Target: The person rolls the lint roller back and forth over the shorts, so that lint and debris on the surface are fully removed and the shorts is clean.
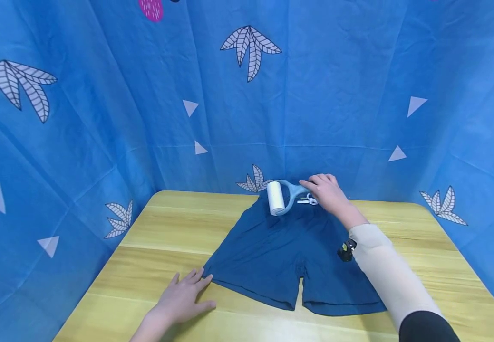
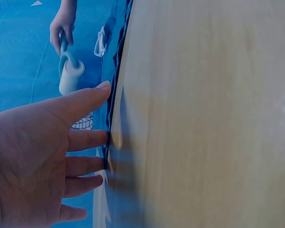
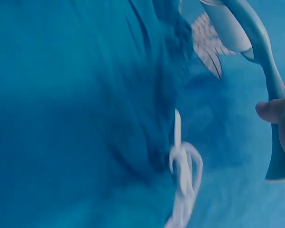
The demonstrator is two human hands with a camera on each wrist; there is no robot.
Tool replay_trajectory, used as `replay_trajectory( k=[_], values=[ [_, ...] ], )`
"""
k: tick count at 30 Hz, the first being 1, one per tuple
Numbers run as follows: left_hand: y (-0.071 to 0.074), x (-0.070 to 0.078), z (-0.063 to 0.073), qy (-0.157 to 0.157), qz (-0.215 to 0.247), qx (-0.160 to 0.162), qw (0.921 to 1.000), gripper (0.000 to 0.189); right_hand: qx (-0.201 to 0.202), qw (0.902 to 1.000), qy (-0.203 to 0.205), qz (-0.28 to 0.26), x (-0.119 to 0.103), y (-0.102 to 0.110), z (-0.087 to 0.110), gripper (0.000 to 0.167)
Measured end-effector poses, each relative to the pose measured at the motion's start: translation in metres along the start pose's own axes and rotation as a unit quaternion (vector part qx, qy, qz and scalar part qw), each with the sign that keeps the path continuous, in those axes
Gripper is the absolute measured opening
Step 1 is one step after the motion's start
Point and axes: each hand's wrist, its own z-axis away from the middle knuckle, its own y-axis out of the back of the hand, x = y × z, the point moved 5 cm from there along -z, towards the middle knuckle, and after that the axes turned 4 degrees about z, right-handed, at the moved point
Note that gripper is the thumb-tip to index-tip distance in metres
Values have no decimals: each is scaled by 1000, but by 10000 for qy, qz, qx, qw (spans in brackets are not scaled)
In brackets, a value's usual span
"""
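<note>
A pair of dark blue shorts (image 1: pixel 268 256) lies spread on the wooden table, its waist toward the back and its leg hems toward the front. My right hand (image 1: pixel 325 192) grips the light blue handle of a lint roller (image 1: pixel 276 198) over the waistband. The roller's white cylinder points left, and in the right wrist view the handle (image 3: pixel 270 85) runs between thumb and fingers. A white drawstring (image 1: pixel 311 200) is tied in a bow at the waist. With fingers spread, my left hand (image 1: pixel 182 297) rests at the left leg's hem corner, fingertips touching the cloth edge.
The wooden table (image 1: pixel 144 251) shows bare wood to the left and right of the shorts. Blue curtain cloth (image 1: pixel 336 95) with leaf and triangle prints hangs behind the table and along both sides. A small black device (image 1: pixel 347 250) sits on the right sleeve.
</note>
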Motion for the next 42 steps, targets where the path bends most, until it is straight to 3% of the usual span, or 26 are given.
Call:
replay_trajectory(
  k=[10, 16, 21, 28, 42],
  values=[
    [0, 1, 1, -17, 46, 21, 10000, 73, -534, 9980, 188, 275, -58, -39, -24, 37],
    [-3, 1, 0, -24, 47, 63, 10000, 72, -1035, 9940, 52, 349, -65, -50, -22, 39],
    [-3, 1, 0, 20, 40, -2, 10000, 72, -1328, 9907, -121, 266, -50, -49, -8, 40],
    [-3, 0, 0, 55, 61, -62, 9999, 74, -1180, 9919, -147, 437, -21, -40, 19, 38],
    [-4, 0, 0, 98, -2, -60, 9999, 74, -933, 9919, -661, 552, 60, 11, 114, 34]
  ],
)
